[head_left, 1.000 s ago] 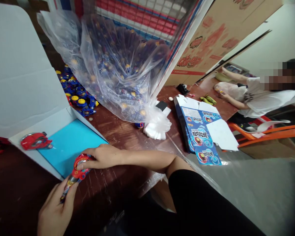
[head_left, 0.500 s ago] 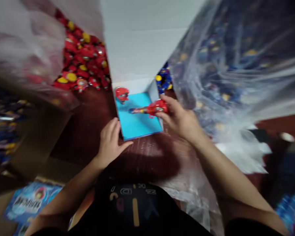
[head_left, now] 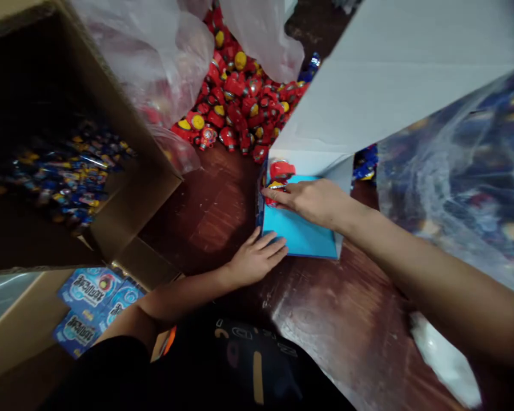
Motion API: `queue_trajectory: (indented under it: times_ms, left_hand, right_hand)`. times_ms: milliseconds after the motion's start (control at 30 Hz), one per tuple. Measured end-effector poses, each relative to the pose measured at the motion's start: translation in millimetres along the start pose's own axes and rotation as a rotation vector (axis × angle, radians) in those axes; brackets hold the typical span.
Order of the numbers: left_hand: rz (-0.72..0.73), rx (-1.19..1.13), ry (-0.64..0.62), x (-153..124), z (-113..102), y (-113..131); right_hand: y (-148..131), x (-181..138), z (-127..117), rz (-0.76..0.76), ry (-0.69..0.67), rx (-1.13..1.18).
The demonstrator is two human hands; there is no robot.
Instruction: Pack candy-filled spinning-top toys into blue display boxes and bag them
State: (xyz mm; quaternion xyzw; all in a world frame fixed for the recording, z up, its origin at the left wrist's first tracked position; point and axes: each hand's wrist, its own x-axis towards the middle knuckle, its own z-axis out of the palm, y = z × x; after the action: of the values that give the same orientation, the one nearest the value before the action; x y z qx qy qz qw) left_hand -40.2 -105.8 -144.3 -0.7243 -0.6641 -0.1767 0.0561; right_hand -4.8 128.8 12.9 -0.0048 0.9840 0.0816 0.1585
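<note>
A small open box with a bright blue floor [head_left: 302,228] sits before me. Inside, at its far left corner, lies a red toy [head_left: 281,169]. Just in front of that one, a second red toy with a yellow part [head_left: 272,200] is against the left wall, held under the fingers of my right hand [head_left: 314,200], which partly cover it. My left hand [head_left: 257,258] lies at the box's near left corner, fingers stretched out over the front edge, holding nothing.
Behind the box is a pile of red and yellow toys [head_left: 240,108] among clear plastic bags. A cardboard carton [head_left: 124,222] of small blue wrapped packets stands left, with printed blue boxes [head_left: 96,291] below. The box's white lid [head_left: 394,85] stands raised; bagged blue toys [head_left: 475,188] lie right.
My right hand has carried the second red toy into the box, to the left wall beside the first. My left hand has shifted onto the front edge. The view has swung left.
</note>
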Motion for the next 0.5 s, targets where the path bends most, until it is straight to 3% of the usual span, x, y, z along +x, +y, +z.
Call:
queue_trajectory:
  times_ms: [133,233,300,400,500]
  left_hand:
    - [0.02,-0.057,0.137,-1.9,-16.2,6.2]
    - [-0.113,-0.101,0.346,-18.9,-56.0,-32.8]
    - [-0.416,-0.015,0.478,-40.1,-89.7,-88.0]
    - [-1.171,0.181,0.535,-74.1,-135.7,-193.3]
    - [-1.533,0.293,0.609,-96.5,-165.6,-282.6]
  right_hand:
    - [2.2,9.3,-6.9,0.009,-0.062,-0.027]
    - [-2.6,23.0,-31.0,0.022,0.097,-0.074]
    - [-11.2,60.9,-53.3,-0.008,0.188,-0.011]
    - [-17.7,162.6,-82.6,0.054,0.146,0.119]
    - [-1.4,267.3,-103.6,0.217,0.209,0.223]
